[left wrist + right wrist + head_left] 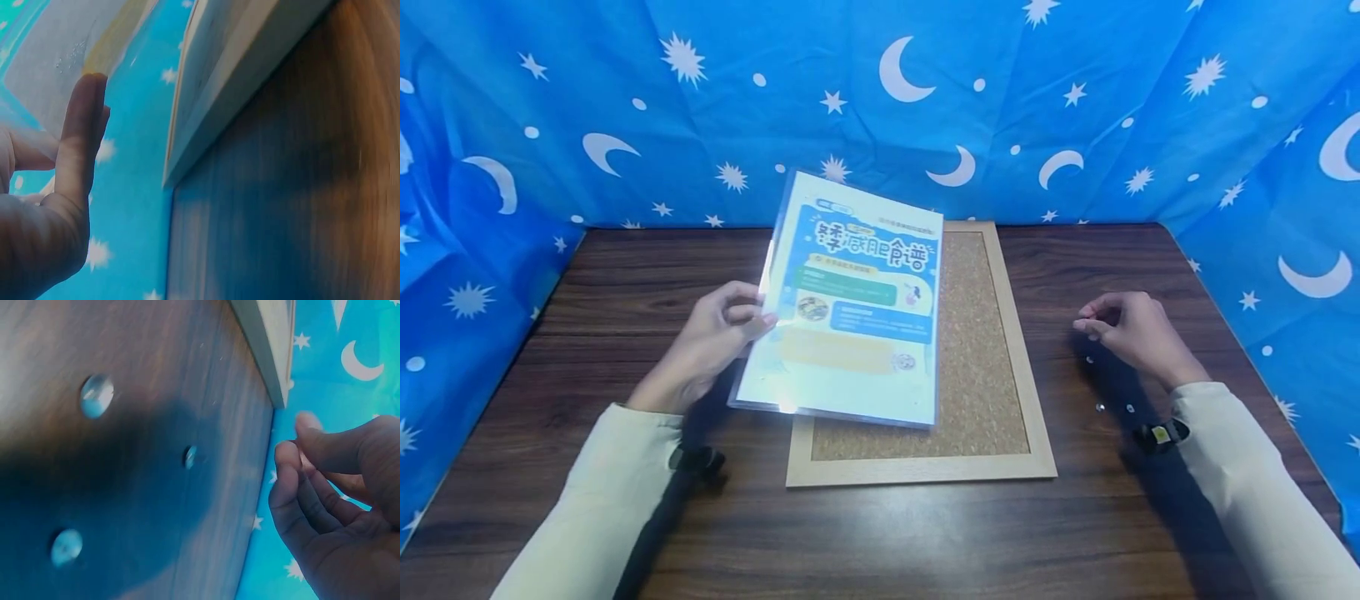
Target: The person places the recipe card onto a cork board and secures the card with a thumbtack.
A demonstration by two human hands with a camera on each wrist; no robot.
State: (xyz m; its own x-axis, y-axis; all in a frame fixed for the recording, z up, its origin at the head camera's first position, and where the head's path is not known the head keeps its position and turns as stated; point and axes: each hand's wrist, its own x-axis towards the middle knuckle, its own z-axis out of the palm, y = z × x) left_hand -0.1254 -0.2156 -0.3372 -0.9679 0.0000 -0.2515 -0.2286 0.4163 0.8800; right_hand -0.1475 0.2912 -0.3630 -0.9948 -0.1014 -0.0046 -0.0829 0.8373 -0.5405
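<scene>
My left hand point(707, 342) pinches the left edge of a laminated printed sheet point(850, 308) with blue, green and yellow blocks and Chinese lettering. The sheet is tilted and overlaps much of a wood-framed cork board point(985, 350) on the table. In the left wrist view, the fingers point(78, 137) lie against the clear plastic margin. Over the table to the right of the board hovers my right hand point(1138, 333), its fingers loosely curled and no object showing between them. Below it lie several small shiny thumbtacks, one thumbtack point(97, 395) nearest the camera.
The dark wood-grain table point(647, 508) carries the board near its middle. Blue cloth point(880, 108) with white moons and stars hangs along the back and both sides. Each wrist wears a dark strapped device, such as the right wrist camera point(1161, 435).
</scene>
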